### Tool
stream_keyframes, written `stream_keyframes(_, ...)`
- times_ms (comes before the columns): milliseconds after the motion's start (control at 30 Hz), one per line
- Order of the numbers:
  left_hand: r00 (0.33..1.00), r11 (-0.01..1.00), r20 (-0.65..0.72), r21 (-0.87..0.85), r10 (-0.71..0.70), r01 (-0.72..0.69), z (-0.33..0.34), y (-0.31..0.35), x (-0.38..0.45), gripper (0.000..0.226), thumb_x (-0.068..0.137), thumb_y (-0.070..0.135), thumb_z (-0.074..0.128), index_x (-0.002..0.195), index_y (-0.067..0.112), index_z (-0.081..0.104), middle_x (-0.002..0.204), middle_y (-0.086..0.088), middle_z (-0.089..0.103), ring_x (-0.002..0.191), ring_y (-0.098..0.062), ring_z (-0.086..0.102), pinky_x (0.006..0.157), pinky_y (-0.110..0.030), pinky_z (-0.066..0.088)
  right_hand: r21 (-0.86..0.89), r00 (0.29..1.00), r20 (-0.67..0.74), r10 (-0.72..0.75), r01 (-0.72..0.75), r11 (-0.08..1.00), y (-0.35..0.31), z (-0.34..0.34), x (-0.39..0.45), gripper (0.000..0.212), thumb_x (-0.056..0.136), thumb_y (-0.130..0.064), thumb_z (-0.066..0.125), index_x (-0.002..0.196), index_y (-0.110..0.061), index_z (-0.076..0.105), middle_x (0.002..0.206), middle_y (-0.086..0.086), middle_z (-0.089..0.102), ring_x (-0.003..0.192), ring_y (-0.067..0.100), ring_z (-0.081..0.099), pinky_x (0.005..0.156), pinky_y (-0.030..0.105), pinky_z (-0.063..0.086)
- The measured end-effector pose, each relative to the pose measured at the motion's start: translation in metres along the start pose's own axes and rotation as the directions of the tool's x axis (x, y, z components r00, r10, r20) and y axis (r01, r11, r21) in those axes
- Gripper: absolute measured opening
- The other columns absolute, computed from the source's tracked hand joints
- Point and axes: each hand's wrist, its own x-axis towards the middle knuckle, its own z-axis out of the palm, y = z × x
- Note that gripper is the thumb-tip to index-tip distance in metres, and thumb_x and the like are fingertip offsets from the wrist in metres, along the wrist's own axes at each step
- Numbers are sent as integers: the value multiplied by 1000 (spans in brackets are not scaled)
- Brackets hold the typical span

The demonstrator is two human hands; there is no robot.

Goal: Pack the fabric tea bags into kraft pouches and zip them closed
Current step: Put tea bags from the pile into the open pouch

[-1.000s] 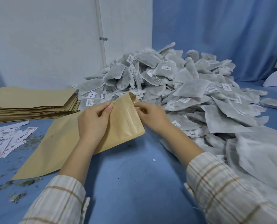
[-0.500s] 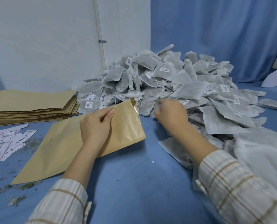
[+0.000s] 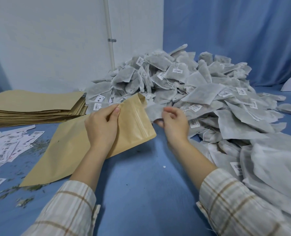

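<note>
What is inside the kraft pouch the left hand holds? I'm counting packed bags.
The kraft pouch has its mouth open, but its interior is hidden. The right hand holds a tea bag just outside the mouth.

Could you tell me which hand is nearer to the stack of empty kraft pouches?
Left. The left hand sits just right of the stack; the right hand is farther right.

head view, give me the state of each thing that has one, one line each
kraft pouch: mouth open, lying tilted on the blue table, held by left hand
left hand: pinching the pouch's top edge
right hand: fingers curled round a tea bag
tea bag: held at the pouch mouth, not yet inside
spare pouches: flat, stacked
</note>
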Motion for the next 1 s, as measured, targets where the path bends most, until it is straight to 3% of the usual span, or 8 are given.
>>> stream_keyframes(133,998,999,47,-8,51,-50,2,5,-2,18,91,25,60,100,20,74,77,1,70,82,-16,58,67,-18,31,-500,841,508,187,111,859,-7,8,0,23,88,-2,50,74,-17,61,65,-8,59,59,7,48,50,12,41)
stream_keyframes(300,981,998,186,-50,58,-49,13,6,-13,18,90,27,60,102,26,74,91,5,72,80,8,45,68,-2,31,-714,615,666,421,363,599,-35,15,7,34,91,6,46,64,-14,43,67,-5,41,59,4,35,41,1,32)
stream_keyframes(400,987,998,142,-22,69,-67,13,5,-13,18,90,26,61,102,24,74,93,0,73,83,-1,51,67,-11,29,-689,633,710,310,531,494,-35,19,11,30,91,2,47,65,-12,45,71,0,47,64,10,40,49,10,34)
stream_keyframes(533,995,998,96,65,20,-26,11,1,-10,20,91,27,60,106,22,73,102,-5,72,100,-22,61,85,-24,39,-774,766,632,115,619,133,-35,-6,20,12,87,-16,51,79,-23,56,94,1,62,89,20,55,69,23,36)
stream_keyframes(633,993,994,122,107,1,-14,11,-1,-12,21,91,26,59,107,21,72,104,-9,71,102,-29,61,91,-36,43,-796,820,455,346,549,-255,-44,-31,19,34,76,-42,65,102,-21,63,98,-3,62,93,21,58,72,29,46)
stream_keyframes(700,990,992,141,124,-11,-6,11,-2,-13,21,92,27,58,107,22,72,101,-9,72,100,-29,61,90,-37,43,-777,821,315,476,511,-368,-48,-37,13,49,66,-55,71,100,-21,61,89,-5,58,83,20,58,67,29,46)
stream_keyframes(867,985,993,168,122,-32,11,11,-2,-12,22,92,29,57,108,25,72,97,-6,72,95,-27,61,89,-37,43,-758,798,380,468,559,-336,-50,-39,15,25,70,-27,73,66,-15,51,66,1,51,54,15,49,54,24,43)
stream_keyframes(1000,992,995,122,100,-25,13,8,-3,-12,20,91,26,59,104,20,73,92,-8,73,94,-29,61,87,-36,44,-867,840,497,219,485,111,-55,-43,25,8,69,-20,69,75,-15,68,62,1,66,48,10,59,59,25,56)
